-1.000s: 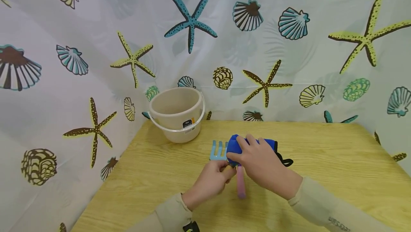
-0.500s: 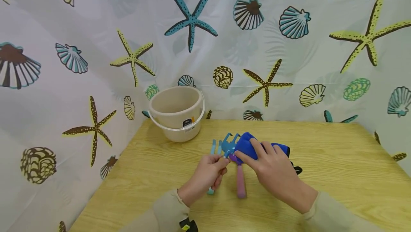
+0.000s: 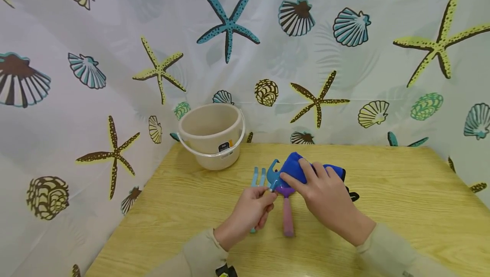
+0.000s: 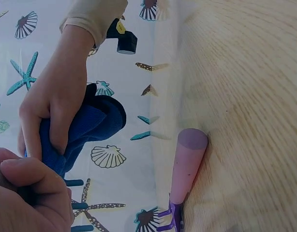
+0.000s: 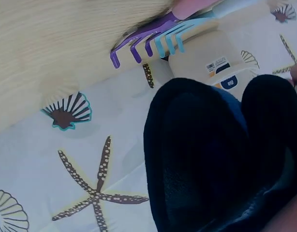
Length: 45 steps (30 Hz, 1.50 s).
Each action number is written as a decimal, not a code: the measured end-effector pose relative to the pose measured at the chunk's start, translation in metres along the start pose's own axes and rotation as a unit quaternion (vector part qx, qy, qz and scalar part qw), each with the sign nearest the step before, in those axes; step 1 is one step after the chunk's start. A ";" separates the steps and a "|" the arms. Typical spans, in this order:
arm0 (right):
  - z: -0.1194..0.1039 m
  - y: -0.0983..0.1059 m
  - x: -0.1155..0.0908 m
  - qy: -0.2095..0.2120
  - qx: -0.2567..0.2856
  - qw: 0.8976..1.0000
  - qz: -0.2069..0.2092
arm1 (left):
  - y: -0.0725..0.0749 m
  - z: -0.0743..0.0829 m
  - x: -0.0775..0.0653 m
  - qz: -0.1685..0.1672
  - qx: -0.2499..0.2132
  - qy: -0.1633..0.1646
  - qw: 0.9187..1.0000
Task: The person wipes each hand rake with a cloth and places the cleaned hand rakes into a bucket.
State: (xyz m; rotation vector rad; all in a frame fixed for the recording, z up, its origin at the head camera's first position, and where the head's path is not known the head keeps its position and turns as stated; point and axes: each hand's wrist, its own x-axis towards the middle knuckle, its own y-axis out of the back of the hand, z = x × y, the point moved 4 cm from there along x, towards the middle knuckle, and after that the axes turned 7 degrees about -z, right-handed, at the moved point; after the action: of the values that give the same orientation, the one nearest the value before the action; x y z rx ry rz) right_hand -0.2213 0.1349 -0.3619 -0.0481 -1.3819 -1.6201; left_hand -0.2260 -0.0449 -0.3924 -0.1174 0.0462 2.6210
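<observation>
My left hand (image 3: 250, 209) pinches a small blue hand rake (image 3: 272, 177) near its neck, with its head pointing up and away; the fist hides the handle. My right hand (image 3: 325, 200) grips a folded blue cloth (image 3: 294, 169) with black edging and a black loop. The cloth covers the right part of the rake's head, while a curved tine shows at the left. Beneath the hands lie a purple hand rake (image 5: 139, 38) with a pink handle (image 3: 288, 217) and a light blue hand rake (image 3: 255, 177), partly hidden by the left hand.
A beige bucket (image 3: 208, 141) with its handle lowered stands at the back left of the wooden table (image 3: 172, 217). Behind and beside the table hangs a white curtain (image 3: 268, 64) printed with starfish and shells.
The right hand and cloth have shifted right, uncovering part of the blue rake's head, then slid slightly back over its tines. The left hand keeps its hold, moving little.
</observation>
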 end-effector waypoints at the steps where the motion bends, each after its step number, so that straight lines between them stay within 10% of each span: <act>1: 0.002 -0.001 0.001 -0.008 0.007 1.000 -0.002 | 0.000 0.000 0.000 0.001 0.005 -0.003 1.000; 10: -0.013 0.003 0.009 0.000 0.044 0.998 -0.039 | -0.002 -0.002 0.001 -0.009 0.057 -0.024 0.998; 18: 0.012 -0.004 0.015 -0.083 0.062 0.989 -0.105 | -0.002 -0.004 -0.002 0.006 0.089 -0.013 0.996; 26: -0.019 0.009 0.021 -0.010 0.065 0.995 -0.080 | -0.001 -0.004 0.000 0.009 0.103 -0.015 0.995; 36: 0.005 -0.005 0.035 -0.075 0.077 0.985 -0.132 | -0.007 -0.006 -0.003 0.003 0.164 -0.022 0.986; 45: -0.018 0.002 0.034 -0.011 0.077 0.986 -0.145 | -0.006 -0.008 -0.002 0.014 0.163 -0.023 0.986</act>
State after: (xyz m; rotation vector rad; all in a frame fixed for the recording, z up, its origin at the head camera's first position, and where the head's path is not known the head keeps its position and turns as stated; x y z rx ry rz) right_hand -0.2282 0.1002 -0.3470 0.2358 -1.5837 -1.7459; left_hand -0.2201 -0.0412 -0.4006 0.0592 0.4600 2.6029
